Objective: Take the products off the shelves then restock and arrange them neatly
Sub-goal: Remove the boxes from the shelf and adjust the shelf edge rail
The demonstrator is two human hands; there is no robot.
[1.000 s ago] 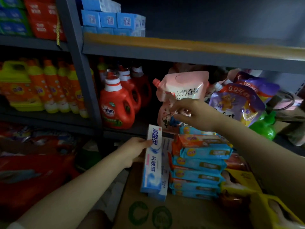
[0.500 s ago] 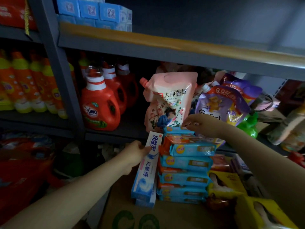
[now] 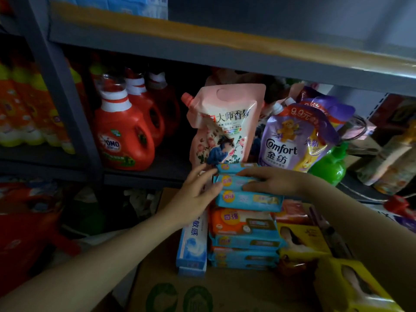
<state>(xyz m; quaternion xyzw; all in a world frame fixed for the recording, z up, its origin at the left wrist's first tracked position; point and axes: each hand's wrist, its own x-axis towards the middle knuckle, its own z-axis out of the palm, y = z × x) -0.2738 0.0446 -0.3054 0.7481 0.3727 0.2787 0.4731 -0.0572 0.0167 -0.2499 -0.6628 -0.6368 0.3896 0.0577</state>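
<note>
Both hands meet at the top of a stack of soap packs (image 3: 245,224) that stands on a cardboard box (image 3: 225,293) in front of the shelf (image 3: 144,174). The left hand (image 3: 195,194) lies against the stack's left end, fingers straight and spread, fingertips touching the upper blue packs. The right hand (image 3: 272,180) rests flat across the second pack from the top (image 3: 229,181), fingers extended along its face — whether the thumb hooks under it cannot be told. The stack is mostly blue packs with one orange pack (image 3: 238,221) in the middle.

Just beside the stack's left side, two blue toothpaste boxes (image 3: 193,244) lean upright on the cardboard box, partly behind the left wrist. At the stack's right side sit yellow boxes (image 3: 301,242).

On the shelf behind, a pink refill pouch (image 3: 225,124) stands upright near the front edge, directly behind the stack. Right of it stands a purple Comfort pouch (image 3: 290,140), then a green bottle (image 3: 331,165). Red OMO detergent jugs (image 3: 123,140) line the shelf's left part — beyond the upright post, orange bottles (image 3: 27,109).
</note>
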